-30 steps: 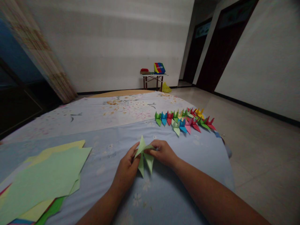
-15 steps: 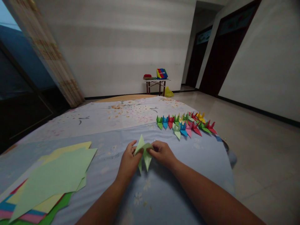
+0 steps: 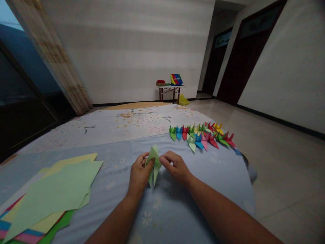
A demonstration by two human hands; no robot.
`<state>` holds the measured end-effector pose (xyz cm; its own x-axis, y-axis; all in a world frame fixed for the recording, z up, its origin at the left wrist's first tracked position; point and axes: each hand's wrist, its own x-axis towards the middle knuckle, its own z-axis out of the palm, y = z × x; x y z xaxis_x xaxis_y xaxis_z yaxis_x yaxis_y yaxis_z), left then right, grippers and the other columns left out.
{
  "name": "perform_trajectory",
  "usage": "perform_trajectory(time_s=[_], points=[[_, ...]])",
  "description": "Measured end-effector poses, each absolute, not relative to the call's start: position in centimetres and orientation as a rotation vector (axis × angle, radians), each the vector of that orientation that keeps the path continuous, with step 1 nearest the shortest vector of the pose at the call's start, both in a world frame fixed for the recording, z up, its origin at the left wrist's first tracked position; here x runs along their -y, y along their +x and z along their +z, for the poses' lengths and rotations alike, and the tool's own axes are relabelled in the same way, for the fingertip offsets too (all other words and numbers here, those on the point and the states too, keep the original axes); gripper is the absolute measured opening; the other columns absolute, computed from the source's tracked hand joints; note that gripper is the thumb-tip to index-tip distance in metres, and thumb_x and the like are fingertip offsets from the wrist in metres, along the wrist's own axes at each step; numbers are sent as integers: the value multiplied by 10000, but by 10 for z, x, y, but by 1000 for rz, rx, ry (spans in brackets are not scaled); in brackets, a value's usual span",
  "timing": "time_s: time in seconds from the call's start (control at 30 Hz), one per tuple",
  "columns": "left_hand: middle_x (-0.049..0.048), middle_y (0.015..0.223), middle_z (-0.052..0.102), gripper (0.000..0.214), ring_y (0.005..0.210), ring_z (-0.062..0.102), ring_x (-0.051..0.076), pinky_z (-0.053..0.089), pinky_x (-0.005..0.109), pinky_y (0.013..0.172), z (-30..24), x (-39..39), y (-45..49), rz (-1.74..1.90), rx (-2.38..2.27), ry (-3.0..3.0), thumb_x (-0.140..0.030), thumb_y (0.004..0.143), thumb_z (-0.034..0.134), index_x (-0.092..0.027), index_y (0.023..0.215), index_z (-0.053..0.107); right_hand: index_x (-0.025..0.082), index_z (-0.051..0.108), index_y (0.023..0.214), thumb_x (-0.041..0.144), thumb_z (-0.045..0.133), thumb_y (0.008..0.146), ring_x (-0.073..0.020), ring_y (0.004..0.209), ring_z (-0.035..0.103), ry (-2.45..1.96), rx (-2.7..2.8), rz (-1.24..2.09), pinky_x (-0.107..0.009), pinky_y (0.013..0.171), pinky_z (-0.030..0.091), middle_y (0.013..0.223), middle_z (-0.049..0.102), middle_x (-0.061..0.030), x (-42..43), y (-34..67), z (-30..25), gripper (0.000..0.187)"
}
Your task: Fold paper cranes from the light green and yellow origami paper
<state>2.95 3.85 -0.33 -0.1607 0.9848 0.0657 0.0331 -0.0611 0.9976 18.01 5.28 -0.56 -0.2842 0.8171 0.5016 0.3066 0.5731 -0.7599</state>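
A light green sheet of origami paper [image 3: 156, 166], folded into a narrow pointed shape with two legs hanging down, is held above the cloth at the table's front middle. My left hand [image 3: 140, 171] grips its left side, thumb across the front and fingers behind. At its right edge, my right hand [image 3: 175, 166] has thumb and forefinger pinched together; how much paper lies between those fingertips is hard to see. Beyond my hands, several folded paper cranes [image 3: 198, 141] in green, blue, red, pink and yellow stand in rows at the right.
A stack of coloured paper sheets [image 3: 56, 189], light green on top, lies at the left. Floral cloths cover the table [image 3: 111, 135], whose rounded edge runs down the right side. Against the far wall stands a small table [image 3: 170, 87] with a colourful box [image 3: 176, 79].
The paper's right flap, spread out to the right before, now lies closer to the left part, so the shape is narrower. My right hand has shifted slightly left.
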Motion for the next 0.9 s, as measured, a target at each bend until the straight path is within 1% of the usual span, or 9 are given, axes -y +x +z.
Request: perform_trajectory(time_s=[0.07,0.1,0.2,0.27,0.4,0.67,0.77,0.9], points=[[55,790,702,497,688,655,205,490,267,599,-3,-39,28,1361,-1335,1187,-412,641,680,-129,1036,573,173,650,779,312,423,880,-122,684,504,-912,1798,746,-242,651,391,682,533,-13,-54,182,-5,285],[52,797,701,490,696,656,205,489,265,604,-3,-39,27,1362,-1345,1183,-404,635,685,-131,1028,578,174,657,797,312,424,876,-124,682,505,-923,1762,796,-243,648,392,679,533,-13,-55,183,-5,282],[41,800,699,503,702,651,200,491,265,619,-1,-38,27,1358,-1341,1170,-385,604,711,-134,1022,583,166,663,878,312,484,827,-115,635,496,-966,1662,982,-239,612,393,680,537,-5,-57,184,-7,237],[36,798,694,538,691,645,191,491,264,620,0,-37,27,1350,-1314,1156,-374,592,725,-133,1048,571,160,665,891,311,515,800,-114,637,499,-973,1632,1068,-239,613,394,700,553,-6,-58,184,-9,232],[35,814,674,568,687,627,173,482,257,622,1,-34,27,1348,-1269,1170,-353,586,740,-131,1074,555,166,673,886,329,554,779,-133,719,530,-954,1633,1097,-254,671,407,779,598,-24,-58,182,-12,228],[20,793,636,586,673,594,157,461,249,617,0,-35,28,1328,-1275,1224,-343,595,745,-129,1098,532,177,677,876,384,565,787,-150,760,551,-923,1639,1096,-276,711,417,799,610,-31,-57,182,-13,252],[19,790,632,549,686,595,160,461,250,628,1,-35,28,1352,-1282,1192,-320,590,743,-128,1064,544,178,678,882,397,585,775,-141,740,546,-895,1625,1158,-272,695,421,796,598,-28,-59,183,-14,260],[15,784,638,469,678,596,157,463,253,635,2,-35,28,1352,-1310,1186,-325,607,731,-141,1006,567,174,677,872,419,567,790,-123,675,537,-848,1557,1304,-273,679,423,719,592,-13,-61,185,-14,281]])
